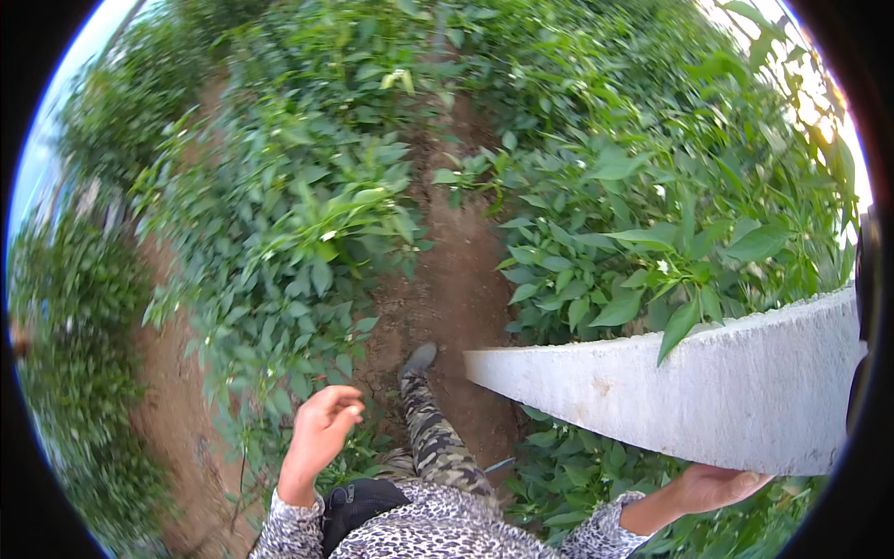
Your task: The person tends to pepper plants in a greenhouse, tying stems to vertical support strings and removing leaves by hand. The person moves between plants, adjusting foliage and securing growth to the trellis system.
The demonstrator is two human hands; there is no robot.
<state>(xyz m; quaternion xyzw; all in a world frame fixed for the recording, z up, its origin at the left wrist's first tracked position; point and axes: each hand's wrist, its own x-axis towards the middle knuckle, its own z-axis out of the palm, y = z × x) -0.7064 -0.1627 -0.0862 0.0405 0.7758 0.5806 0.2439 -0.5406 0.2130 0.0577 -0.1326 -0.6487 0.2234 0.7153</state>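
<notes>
My left hand (321, 429) hangs over the leaves beside the dirt path, fingers loosely curled and thumb near the fingertips. Nothing shows in it, though the inside of the hand is turned away. A tiny red spot (320, 378), too small to name, lies just beyond it among the leaves. On the right, my right hand (719, 488) touches the lower edge of a pale concrete post (670, 395). Some of its fingers are hidden, so a grip cannot be made out. White-flowered pepper plants (279, 230) grow on both sides of me.
A narrow dirt path (464, 279) runs ahead between the rows, with a shoe (419, 358) on it. Another dirt strip (174, 391) lies left. Leafy branches (670, 272) overlap the post. A black bag (360, 506) sits at my waist.
</notes>
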